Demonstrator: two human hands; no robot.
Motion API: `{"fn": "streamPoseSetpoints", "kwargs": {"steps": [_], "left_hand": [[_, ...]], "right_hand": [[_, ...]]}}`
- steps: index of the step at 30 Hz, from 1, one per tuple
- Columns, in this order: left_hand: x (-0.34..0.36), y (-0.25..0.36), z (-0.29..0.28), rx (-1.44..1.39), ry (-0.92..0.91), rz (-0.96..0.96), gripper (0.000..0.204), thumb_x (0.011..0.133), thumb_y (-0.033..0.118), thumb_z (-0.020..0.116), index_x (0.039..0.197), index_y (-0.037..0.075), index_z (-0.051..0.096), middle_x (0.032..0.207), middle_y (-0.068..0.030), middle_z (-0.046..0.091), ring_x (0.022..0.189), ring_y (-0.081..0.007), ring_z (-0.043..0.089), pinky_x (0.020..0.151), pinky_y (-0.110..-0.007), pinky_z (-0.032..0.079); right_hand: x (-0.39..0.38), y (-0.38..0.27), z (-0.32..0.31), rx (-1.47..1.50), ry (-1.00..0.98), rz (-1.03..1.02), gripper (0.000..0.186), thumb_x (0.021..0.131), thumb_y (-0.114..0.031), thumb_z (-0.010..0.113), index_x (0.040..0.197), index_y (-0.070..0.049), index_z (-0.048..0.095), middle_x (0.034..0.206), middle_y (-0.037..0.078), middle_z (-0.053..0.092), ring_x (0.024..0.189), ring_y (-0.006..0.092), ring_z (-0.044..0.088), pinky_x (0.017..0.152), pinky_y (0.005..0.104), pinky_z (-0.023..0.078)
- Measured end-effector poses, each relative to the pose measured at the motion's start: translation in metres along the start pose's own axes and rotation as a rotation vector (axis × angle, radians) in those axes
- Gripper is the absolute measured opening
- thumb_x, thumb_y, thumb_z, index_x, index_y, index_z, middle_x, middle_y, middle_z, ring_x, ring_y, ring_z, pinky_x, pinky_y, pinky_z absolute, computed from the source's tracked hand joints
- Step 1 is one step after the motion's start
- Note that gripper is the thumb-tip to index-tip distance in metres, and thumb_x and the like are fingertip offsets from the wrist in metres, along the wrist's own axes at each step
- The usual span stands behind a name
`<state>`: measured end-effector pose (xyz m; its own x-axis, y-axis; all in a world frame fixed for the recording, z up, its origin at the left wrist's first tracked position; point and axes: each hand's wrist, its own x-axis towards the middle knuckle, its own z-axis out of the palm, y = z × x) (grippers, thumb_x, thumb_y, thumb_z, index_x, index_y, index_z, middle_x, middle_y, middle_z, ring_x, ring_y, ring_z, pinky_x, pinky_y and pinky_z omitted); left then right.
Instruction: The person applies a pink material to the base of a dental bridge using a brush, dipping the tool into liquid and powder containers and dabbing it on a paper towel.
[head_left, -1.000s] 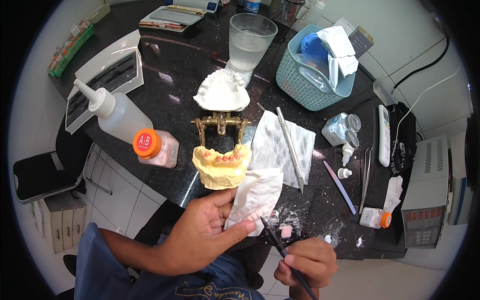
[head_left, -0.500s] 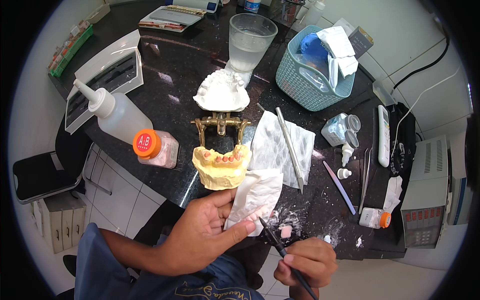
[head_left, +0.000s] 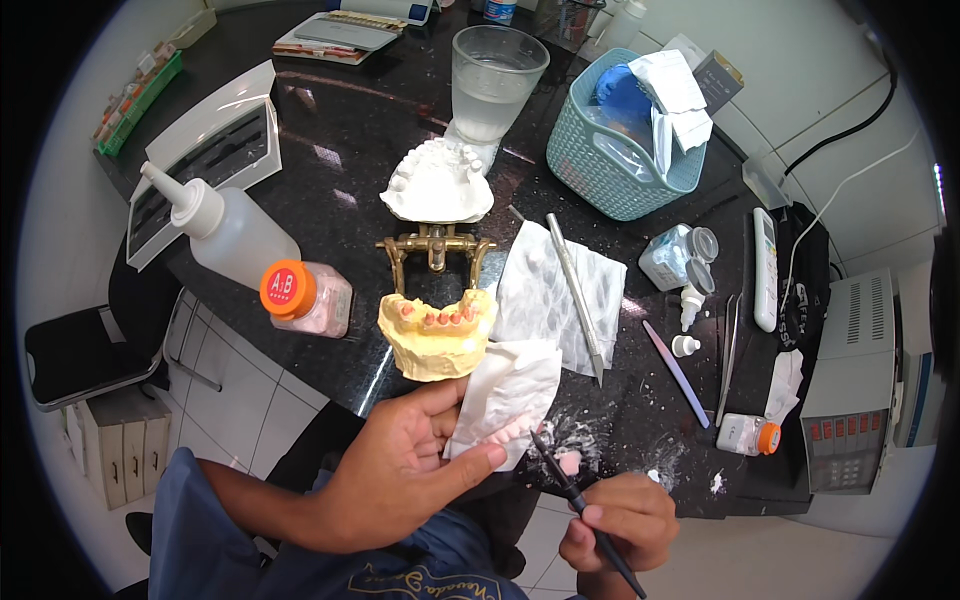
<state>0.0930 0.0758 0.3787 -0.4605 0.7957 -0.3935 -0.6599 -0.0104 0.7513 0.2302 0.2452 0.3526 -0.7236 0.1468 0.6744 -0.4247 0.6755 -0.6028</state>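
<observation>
My left hand (head_left: 410,465) pinches a folded white tissue (head_left: 512,385) between thumb and fingers. On the tissue, beside the thumb tip, lies a small row of pinkish-white tooth shapes (head_left: 515,430). My right hand (head_left: 625,515) grips a slim black brush (head_left: 573,492); its dark tip is just right of the tooth shapes, above a pink lump (head_left: 568,462) on the counter. Just beyond the tissue stands a yellow dental cast (head_left: 438,345) with reddish tooth stumps, set in a brass articulator (head_left: 437,250). A white dental cast (head_left: 437,185) rests at the articulator's far side.
Left are a nozzle bottle (head_left: 240,235) and an orange-lidded jar (head_left: 310,298). A glass of cloudy liquid (head_left: 493,85) and a teal basket (head_left: 625,165) stand farther back. A metal knife (head_left: 575,290) lies on another tissue (head_left: 535,290); tweezers (head_left: 729,360) lie rightward. White powder dusts the dark counter.
The brush tip has shifted slightly right, off the tooth shapes toward the pink lump. My left hand keeps its hold on the tissue. The whole view has moved slightly.
</observation>
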Motion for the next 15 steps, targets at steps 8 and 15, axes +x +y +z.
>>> {"fn": "streamPoseSetpoints", "kwargs": {"steps": [8, 15], "left_hand": [[-0.0003, -0.0016, 0.0007, -0.014, 0.001, 0.018, 0.051, 0.092, -0.004, 0.054, 0.139, -0.009, 0.035, 0.131, -0.0183, 0.055, 0.122, -0.0199, 0.054, 0.106, -0.031, 0.041], [-0.0012, 0.0015, 0.0015, -0.013, 0.014, 0.010, 0.051, 0.092, -0.005, 0.054, 0.139, -0.009, 0.035, 0.131, -0.0179, 0.056, 0.122, -0.0190, 0.053, 0.106, -0.031, 0.041]], "right_hand": [[0.0009, -0.0061, 0.0010, -0.056, -0.007, 0.066, 0.023, 0.069, -0.007, 0.080, 0.087, -0.007, 0.067, 0.068, 0.005, 0.065, 0.056, 0.0169, 0.065, 0.047, 0.0251, 0.050], [-0.0007, -0.0049, 0.0022, -0.068, 0.013, 0.042, 0.022, 0.069, -0.007, 0.080, 0.087, -0.007, 0.067, 0.068, 0.005, 0.065, 0.055, 0.0168, 0.064, 0.046, 0.0249, 0.050]]}}
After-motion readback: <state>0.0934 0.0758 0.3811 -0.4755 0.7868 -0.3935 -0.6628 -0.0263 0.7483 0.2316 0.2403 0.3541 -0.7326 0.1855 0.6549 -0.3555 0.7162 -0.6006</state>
